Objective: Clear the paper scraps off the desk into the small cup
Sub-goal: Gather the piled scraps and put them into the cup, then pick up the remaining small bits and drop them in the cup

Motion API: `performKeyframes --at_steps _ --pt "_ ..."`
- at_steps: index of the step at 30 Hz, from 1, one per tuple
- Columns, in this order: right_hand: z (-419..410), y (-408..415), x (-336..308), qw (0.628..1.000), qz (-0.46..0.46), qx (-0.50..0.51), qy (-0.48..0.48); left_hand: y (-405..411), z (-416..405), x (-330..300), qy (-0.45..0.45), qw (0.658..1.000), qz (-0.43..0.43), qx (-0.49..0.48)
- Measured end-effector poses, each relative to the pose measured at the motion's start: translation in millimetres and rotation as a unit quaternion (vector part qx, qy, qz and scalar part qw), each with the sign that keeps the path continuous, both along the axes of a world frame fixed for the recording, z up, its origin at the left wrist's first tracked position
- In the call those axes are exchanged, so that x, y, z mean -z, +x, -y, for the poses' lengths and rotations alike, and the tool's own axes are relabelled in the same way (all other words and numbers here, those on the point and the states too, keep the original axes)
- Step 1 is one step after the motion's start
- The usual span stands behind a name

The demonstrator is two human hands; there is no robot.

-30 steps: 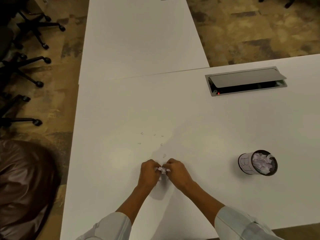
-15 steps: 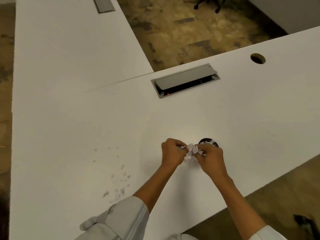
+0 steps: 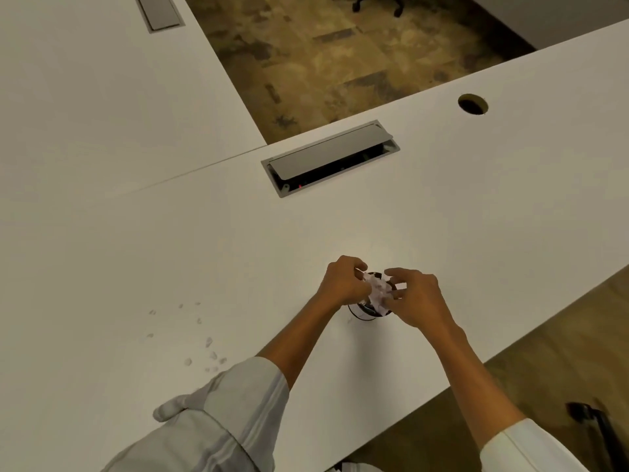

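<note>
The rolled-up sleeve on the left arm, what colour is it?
Light grey sleeve, plain, with no pattern visible, seen in the head view, the only one there is.

Count, head view: two bare hands, left (image 3: 343,282) and right (image 3: 413,298). One small dark-rimmed cup (image 3: 369,310) beneath them. One crumpled white paper wad (image 3: 379,289) between the hands. About ten tiny white paper scraps (image 3: 208,342) on the white counter (image 3: 476,216), left of the hands; exact number uncertain.

Bare left hand (image 3: 342,284) and right hand (image 3: 417,301); forearms uncovered. Pale grey-white sleeves (image 3: 238,403) rolled up near the elbows, creased, with stitched seams.
</note>
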State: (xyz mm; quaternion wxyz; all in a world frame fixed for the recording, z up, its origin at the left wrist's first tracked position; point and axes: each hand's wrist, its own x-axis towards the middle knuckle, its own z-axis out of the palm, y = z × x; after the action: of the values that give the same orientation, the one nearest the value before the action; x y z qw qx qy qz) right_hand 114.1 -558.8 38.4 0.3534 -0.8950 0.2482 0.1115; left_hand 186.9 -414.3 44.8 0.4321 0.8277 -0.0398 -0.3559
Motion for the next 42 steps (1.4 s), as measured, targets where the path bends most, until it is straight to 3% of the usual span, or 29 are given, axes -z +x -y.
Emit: performKeyframes --at_steps 7,12,16,21,27,33,38,42 --pt "11 -7 -1 0.999 0.006 0.009 -0.040 2 -2 -5 -0.002 1.000 0.009 0.023" --pt "-9 1 4 0.997 0.059 -0.024 -0.037 -10 2 -4 -0.001 0.992 0.018 0.121" --pt "-19 10 10 0.993 0.018 -0.084 -0.085 -13 -6 -1 0.012 0.985 0.044 0.169" --pt "-29 19 24 0.980 -0.060 -0.125 -0.140 -8 -21 0 -0.031 0.993 0.065 0.092" --pt "-32 30 21 0.980 -0.081 -0.121 -0.134 -5 -42 1 -0.047 0.995 0.079 0.030" --pt "2 22 3 0.994 -0.003 -0.063 -0.092 -10 -71 11 -0.048 0.996 0.071 -0.014" --pt "-10 14 0 0.993 -0.020 -0.077 -0.091 -19 -97 23 -0.030 0.997 0.070 -0.029" --pt "-48 -2 4 0.985 0.087 -0.094 -0.115 -30 -127 38 0.004 0.994 0.096 -0.057"
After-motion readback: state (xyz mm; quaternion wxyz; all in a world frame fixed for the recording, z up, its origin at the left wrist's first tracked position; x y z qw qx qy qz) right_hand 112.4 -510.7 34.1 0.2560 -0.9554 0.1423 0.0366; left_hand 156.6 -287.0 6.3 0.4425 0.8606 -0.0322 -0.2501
